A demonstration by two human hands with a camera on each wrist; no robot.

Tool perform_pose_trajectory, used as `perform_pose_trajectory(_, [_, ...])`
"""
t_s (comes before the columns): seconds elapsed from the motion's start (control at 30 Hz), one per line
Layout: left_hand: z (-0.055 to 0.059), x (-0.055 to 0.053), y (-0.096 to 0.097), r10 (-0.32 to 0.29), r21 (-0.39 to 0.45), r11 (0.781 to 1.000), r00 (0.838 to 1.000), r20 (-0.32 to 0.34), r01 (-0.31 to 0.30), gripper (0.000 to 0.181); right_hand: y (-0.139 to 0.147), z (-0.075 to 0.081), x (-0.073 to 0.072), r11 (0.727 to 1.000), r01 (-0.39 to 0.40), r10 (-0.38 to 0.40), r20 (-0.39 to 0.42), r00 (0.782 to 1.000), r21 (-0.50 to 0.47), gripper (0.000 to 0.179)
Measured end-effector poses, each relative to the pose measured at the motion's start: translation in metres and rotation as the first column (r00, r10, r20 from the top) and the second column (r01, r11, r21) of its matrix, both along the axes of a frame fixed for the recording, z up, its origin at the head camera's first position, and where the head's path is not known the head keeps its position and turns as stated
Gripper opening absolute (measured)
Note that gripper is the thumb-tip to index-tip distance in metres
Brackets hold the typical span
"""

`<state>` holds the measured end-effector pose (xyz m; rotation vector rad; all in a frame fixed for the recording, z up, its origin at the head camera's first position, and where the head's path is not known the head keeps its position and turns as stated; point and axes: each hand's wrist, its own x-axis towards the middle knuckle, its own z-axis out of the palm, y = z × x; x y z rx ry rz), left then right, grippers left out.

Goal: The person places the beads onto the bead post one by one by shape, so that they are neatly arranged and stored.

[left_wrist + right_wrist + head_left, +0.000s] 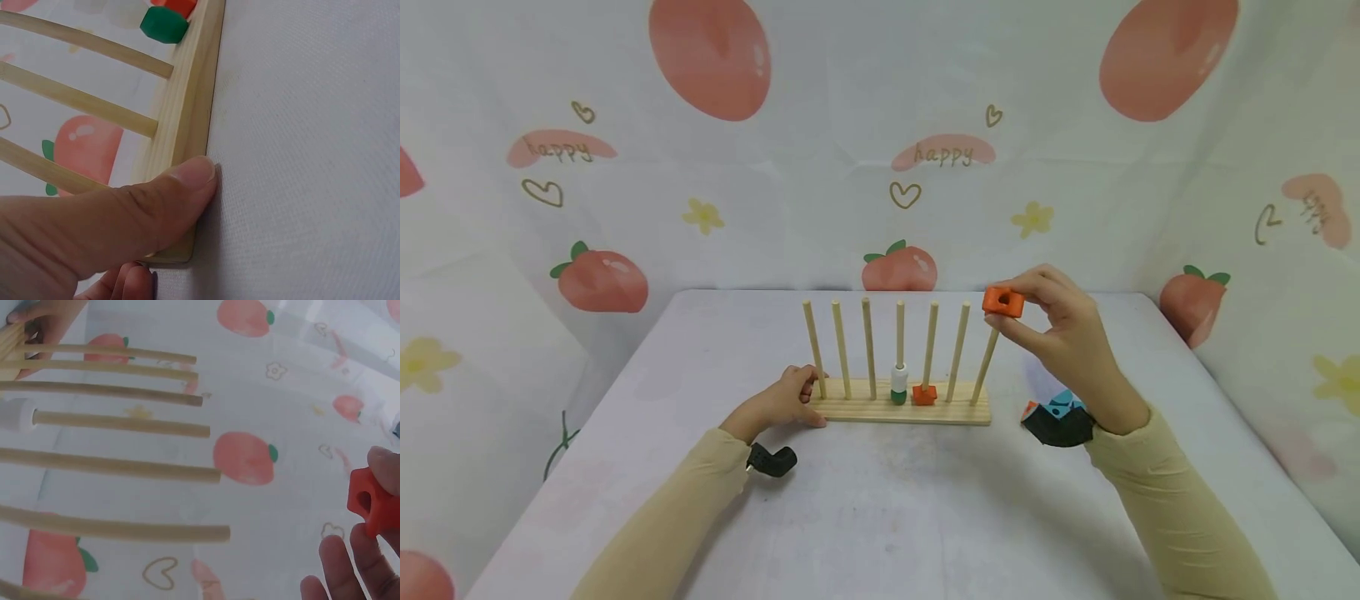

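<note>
At the left end of a wooden peg rack (850,410), my left hand (786,398) grips the base. In the left wrist view, the thumb (181,187) presses on the base's long edge. My right hand (1060,321) pinches an orange bead (992,302) with a hole through it, raised by the top of the rightmost peg (987,367). The right wrist view shows the bead (382,515) beyond the peg tips and apart from the pegs seen there. A white bead (899,377) sits above a green bead (898,398) on the middle peg. Another orange bead (924,395) rests low on the peg to its right.
Several upright pegs stand in a row along the rack. Blue and orange pieces (1063,403) lie on the table at the right, partly hidden by the black wrist mount (1058,427). A fruit-patterned cloth (820,225) hangs behind the white table (880,508).
</note>
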<state>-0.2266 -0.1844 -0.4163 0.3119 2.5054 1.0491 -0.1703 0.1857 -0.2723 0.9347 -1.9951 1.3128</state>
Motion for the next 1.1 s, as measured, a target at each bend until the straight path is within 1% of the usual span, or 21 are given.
perform_pose_trajectory(0.17, [0.000,0.000,0.000,0.002,0.001,1.000,1.000,0.005,-0.002,0.063,-0.012,0.007,-0.006,0.999,0.006,-0.006,-0.021,1.000,0.034,0.031])
perform_pose_trajectory(0.3, [0.000,0.000,0.000,0.002,0.003,1.000,1.000,0.007,-0.002,0.063,-0.018,0.009,-0.013,0.998,0.001,0.000,-0.016,1.000,0.059,0.030])
perform_pose_trajectory(0.53, [-0.002,-0.001,-0.001,-0.002,0.009,1.000,1.000,0.004,0.002,0.061,-0.025,0.005,-0.022,0.991,0.021,-0.018,-0.026,1.000,0.132,0.033])
perform_pose_trajectory(0.67, [-0.001,-0.001,-0.001,-0.004,0.013,1.000,1.000,-0.001,0.004,0.060,-0.028,0.004,-0.027,0.988,0.009,-0.002,-0.051,0.999,0.151,0.031])
perform_pose_trajectory(0.77, [-0.001,-0.001,0.000,-0.001,0.014,1.000,1.000,0.000,0.001,0.062,-0.031,0.003,-0.032,0.986,0.016,-0.004,-0.072,0.997,0.166,0.031])
perform_pose_trajectory(1.0, [0.000,0.001,0.000,0.003,0.014,1.000,1.000,0.002,-0.003,0.063,-0.033,-0.002,-0.046,0.979,0.037,-0.008,-0.140,0.990,0.202,0.040])
perform_pose_trajectory(1.1, [0.001,0.001,0.000,0.001,0.016,1.000,1.000,-0.001,-0.001,0.062,-0.034,-0.004,-0.050,0.977,0.035,-0.003,-0.150,0.989,0.209,0.042])
